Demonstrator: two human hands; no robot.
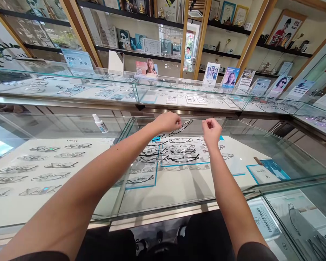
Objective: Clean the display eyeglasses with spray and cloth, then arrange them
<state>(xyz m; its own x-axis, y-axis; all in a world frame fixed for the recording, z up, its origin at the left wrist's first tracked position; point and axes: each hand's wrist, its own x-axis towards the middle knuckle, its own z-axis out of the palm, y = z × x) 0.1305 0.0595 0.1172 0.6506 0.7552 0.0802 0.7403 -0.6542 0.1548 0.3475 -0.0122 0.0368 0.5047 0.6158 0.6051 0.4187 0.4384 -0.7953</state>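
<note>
My left hand (pixel 168 121) is raised over the glass counter, its fingers closed on a pair of eyeglasses (pixel 187 124) with a dark thin frame. To the right, my right hand (pixel 212 131) is also raised, thumb and fingers curled together; whether anything small is between them is hidden. A gap separates the two hands. Below them, rows of eyeglasses (pixel 184 158) lie in the display case (pixel 179 188), some inside blue-edged outlines.
On the left, a white spray bottle (pixel 100 123) stands on the glass top. More eyeglasses (pixel 60 165) fill the left section. A blue and white card (pixel 266 172) lies at right. Behind runs another glass showcase (pixel 163 97), with picture stands (pixel 212 74) on top.
</note>
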